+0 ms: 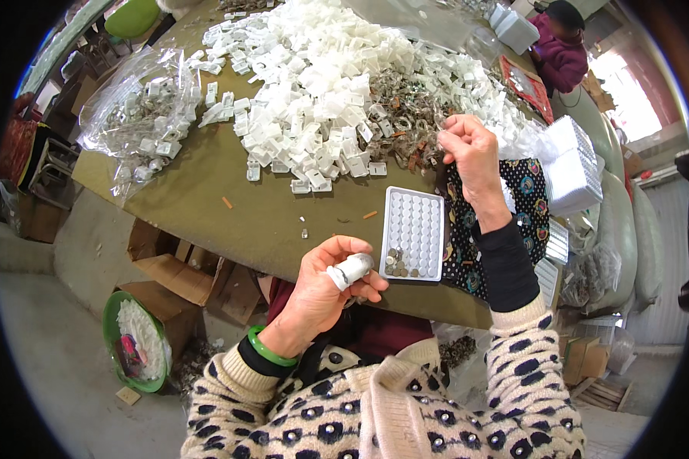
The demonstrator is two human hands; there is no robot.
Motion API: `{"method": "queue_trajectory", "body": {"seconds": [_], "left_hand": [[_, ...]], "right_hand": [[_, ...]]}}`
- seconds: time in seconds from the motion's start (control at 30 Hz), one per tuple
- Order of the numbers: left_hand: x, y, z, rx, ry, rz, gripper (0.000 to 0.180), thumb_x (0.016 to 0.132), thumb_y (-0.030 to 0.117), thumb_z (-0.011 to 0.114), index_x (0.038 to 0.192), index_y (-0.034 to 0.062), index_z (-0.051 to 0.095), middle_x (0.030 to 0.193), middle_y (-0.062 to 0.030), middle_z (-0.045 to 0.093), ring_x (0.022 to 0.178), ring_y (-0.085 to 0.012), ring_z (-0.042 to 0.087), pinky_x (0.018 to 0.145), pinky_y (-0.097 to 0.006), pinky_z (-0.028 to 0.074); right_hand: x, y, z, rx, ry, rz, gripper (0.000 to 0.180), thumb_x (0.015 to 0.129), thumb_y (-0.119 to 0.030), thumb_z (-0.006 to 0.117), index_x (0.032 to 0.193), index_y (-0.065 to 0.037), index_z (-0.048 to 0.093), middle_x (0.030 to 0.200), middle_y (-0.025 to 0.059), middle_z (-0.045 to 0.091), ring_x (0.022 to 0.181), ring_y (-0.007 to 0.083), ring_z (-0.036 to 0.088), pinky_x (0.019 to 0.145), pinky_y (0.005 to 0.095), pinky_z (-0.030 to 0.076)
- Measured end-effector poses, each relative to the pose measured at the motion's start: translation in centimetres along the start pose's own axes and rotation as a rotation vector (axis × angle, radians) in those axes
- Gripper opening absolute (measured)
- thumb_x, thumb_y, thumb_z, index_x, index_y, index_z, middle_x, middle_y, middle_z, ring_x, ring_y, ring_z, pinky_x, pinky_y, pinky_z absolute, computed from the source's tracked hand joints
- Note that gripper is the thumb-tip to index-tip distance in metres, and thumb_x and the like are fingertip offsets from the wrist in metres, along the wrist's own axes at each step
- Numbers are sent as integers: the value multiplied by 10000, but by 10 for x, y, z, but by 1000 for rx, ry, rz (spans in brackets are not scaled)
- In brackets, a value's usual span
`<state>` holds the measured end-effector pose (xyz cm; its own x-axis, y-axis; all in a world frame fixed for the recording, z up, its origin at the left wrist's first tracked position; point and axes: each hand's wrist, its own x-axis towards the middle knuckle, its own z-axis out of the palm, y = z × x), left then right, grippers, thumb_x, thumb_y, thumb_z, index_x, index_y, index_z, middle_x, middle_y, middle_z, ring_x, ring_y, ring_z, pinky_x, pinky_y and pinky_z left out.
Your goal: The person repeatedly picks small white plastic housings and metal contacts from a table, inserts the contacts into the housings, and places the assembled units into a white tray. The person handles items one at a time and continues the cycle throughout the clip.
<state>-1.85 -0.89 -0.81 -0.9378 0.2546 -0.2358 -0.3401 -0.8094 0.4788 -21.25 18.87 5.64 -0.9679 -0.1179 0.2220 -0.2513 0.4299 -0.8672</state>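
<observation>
My left hand (323,287) is curled in front of me near the table's front edge, a white wrapping (350,271) round one digit. Whatever its fingers may hold is hidden. My right hand (473,157) is raised at the edge of a brown heap of small metal and wire bits (409,115), thumb and fingertips pinched together. Anything in that pinch is too small to make out. Between the hands lies a white tray (414,200) with rows of round pockets; several small round metallic pieces (400,265) sit in its near end.
A large mound of white plastic parts (306,92) covers the table's middle. Clear bag of parts (142,122) stands left. Patterned dark cloth (524,183) and stacked white trays (570,168) lie right. Green basin (132,340) stands on the floor. Another person (560,50) sits far right.
</observation>
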Motion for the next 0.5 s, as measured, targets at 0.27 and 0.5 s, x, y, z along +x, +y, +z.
{"method": "queue_trajectory", "body": {"seconds": [0.27,0.5], "left_hand": [[0,9,8,-37,-43,32,155,905,119,671,1043,58,634,875,-78,627,751,-198,652,526,-274,521],[-7,13,34,55,-38,44,309,932,173,651,1212,55,591,900,-73,635,632,-100,526,460,-190,338]], "right_hand": [[-38,-19,-3,1133,-210,290,88,842,11,545,785,-5,611,1020,264,677,875,346,695,791,460,575],[-104,-37,20,1131,-145,200,74,873,-35,553,805,-28,581,1105,242,656,1009,370,663,875,469,532]]}}
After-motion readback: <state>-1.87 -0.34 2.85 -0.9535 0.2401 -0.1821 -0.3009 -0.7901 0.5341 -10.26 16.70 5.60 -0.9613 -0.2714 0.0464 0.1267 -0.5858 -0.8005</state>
